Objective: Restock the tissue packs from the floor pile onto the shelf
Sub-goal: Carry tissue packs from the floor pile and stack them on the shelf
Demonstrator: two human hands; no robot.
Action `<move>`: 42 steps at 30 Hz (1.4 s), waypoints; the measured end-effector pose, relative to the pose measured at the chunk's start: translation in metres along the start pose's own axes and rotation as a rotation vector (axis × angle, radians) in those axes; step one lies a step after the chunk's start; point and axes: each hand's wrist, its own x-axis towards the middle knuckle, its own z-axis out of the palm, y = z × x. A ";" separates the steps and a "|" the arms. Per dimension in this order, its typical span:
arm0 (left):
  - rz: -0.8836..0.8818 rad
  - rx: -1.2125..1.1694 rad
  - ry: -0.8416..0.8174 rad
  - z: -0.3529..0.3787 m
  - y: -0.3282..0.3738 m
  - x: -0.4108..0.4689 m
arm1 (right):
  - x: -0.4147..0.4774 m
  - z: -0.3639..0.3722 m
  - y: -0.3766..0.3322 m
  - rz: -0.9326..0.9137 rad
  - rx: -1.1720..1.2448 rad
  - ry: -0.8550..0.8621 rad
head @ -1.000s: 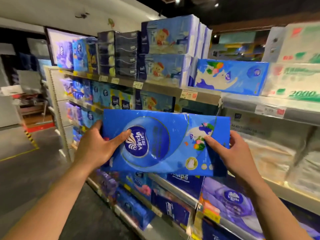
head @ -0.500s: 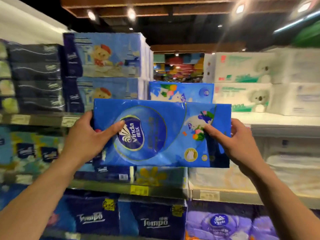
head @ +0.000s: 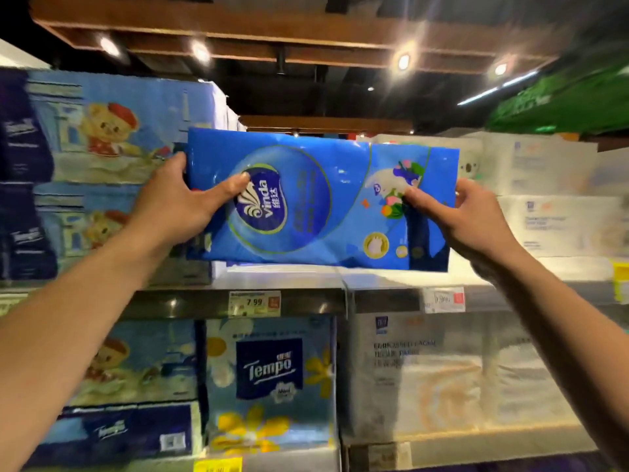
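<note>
The blue tissue pack [head: 323, 199] hides the back of the top shelf [head: 292, 279] and whatever stands there. It also covers most of the fingers of the left hand [head: 177, 206] and right hand [head: 476, 216]; only the thumbs and some fingertips show. Both forearms run out of the bottom edge. The bear-print packs [head: 112, 137] at left and the white packs [head: 551, 199] at right are smeared by blur, their print unreadable. The right price tag [head: 442, 299] is too blurred to read.
</note>
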 end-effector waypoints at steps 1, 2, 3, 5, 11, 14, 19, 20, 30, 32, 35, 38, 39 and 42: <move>0.012 0.004 0.007 0.006 0.003 0.013 | 0.016 0.001 0.000 -0.020 -0.005 -0.005; 0.021 0.011 0.022 0.012 0.005 0.025 | 0.031 0.002 0.002 -0.040 -0.023 -0.012; 0.019 0.021 0.036 0.019 0.007 0.035 | 0.046 0.003 0.002 -0.058 -0.036 -0.013; 0.003 0.031 0.050 0.030 0.007 0.056 | 0.074 0.007 0.007 -0.083 -0.037 -0.014; 0.027 0.174 0.143 0.059 -0.002 0.101 | 0.143 0.024 0.048 -0.048 0.082 -0.092; 0.034 0.253 0.170 0.076 -0.006 0.121 | 0.169 0.031 0.063 -0.052 0.138 -0.101; -0.044 0.278 0.205 0.103 -0.006 0.149 | 0.204 0.048 0.081 -0.057 0.196 -0.118; -0.065 0.284 0.206 0.106 -0.006 0.153 | 0.212 0.053 0.084 -0.056 0.195 -0.129; -0.063 0.482 0.206 0.129 -0.029 0.178 | 0.245 0.104 0.134 -0.015 0.191 -0.136; -0.060 0.531 0.194 0.132 -0.034 0.183 | 0.251 0.107 0.140 -0.024 0.170 -0.139; -0.028 0.559 0.189 0.133 -0.041 0.189 | 0.254 0.114 0.143 -0.044 0.156 -0.128; 0.092 0.649 0.190 0.136 -0.045 0.187 | 0.254 0.116 0.146 -0.039 0.096 -0.126; 0.141 0.724 0.194 0.137 -0.045 0.185 | 0.255 0.117 0.146 -0.038 0.059 -0.131; 0.214 0.920 0.189 0.138 -0.038 0.180 | 0.252 0.117 0.146 -0.030 -0.002 -0.074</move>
